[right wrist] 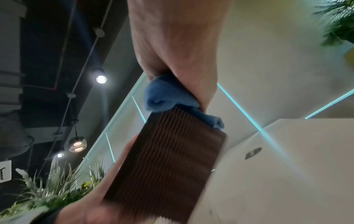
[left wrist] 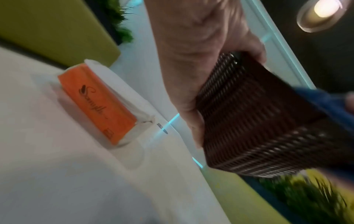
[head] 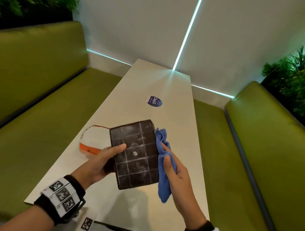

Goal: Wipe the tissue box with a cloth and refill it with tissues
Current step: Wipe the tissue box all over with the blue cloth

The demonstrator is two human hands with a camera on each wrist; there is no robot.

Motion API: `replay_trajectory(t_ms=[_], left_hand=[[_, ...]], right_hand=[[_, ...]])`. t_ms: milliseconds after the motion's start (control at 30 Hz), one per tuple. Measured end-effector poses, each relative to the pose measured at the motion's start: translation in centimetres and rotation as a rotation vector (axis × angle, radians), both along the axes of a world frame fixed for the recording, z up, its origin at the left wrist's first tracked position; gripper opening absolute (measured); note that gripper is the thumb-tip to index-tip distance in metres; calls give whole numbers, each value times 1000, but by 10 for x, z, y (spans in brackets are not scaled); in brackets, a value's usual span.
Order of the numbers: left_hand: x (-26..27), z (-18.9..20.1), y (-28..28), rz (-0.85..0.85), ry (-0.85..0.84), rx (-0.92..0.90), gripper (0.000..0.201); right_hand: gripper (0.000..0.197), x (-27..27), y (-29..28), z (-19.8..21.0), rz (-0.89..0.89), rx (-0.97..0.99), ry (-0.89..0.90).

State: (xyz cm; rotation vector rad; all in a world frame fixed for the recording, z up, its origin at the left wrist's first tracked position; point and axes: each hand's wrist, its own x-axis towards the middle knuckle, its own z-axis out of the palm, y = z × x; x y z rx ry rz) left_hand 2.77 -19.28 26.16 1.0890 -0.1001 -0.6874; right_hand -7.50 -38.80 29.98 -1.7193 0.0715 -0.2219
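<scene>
The right hand [head: 172,166] is bunched around a blue cloth [head: 163,162], thumb on top, pressing it against the right-hand side wall of the tissue box [head: 134,154]. The left hand [head: 99,162] grips the box from its opposite side, thumb laid across the face turned toward the head camera, fingers wrapped beneath. The box is a dark brown woven one, held clear above the tabletop [head: 150,83] and tilted so that its gridded face, dusty with pale smears, looks up.

Just left of the box, on the tabletop, lies an orange-and-white tissue pack [head: 92,142], untouched. Beyond the box, farther along the tabletop, sits a round purple sticker [head: 154,101].

To wipe well, the left hand's grip should likely stay firm while the cloth runs the full length of the side wall, following the weave so dust lifts out of the ribs. The box could then be turned for the smeared face. Refilling seems not yet begun.
</scene>
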Motion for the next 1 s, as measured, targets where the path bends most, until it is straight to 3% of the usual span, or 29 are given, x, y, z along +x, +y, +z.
replay_trajectory(t_ms=[67,133,200,267,400,567,667,867,933,1000], left_hand=[[-6,-2,-5,-132,-19,78,67],[-11,-1,-13,-162,-20,69,83],[-12,3,-18,-75,-5,16,65],[-8,10,-22,71,22,-47,25],[0,15,-31,248,59,-63,19],[-12,3,-57,299,117,-80,42],[-17,1,-65,295,149,-119,37],[-19,5,-68,179,121,-43,32],[-17,-2,-63,116,113,57,44],[-12,-16,-52,26,61,191,80]], right_hand=[[27,9,-1,15,6,17,-51],[30,19,-6,28,10,18,-88],[31,23,-9,33,38,0,-76],[37,20,-13,23,23,-36,-46],[48,16,-8,-11,-131,61,-55],[63,25,3,-32,-252,308,-113],[67,28,3,-39,-248,444,-98],[51,23,-5,-53,-159,630,25],[50,22,-12,-54,-139,638,54],[44,22,-23,-53,-126,636,114]])
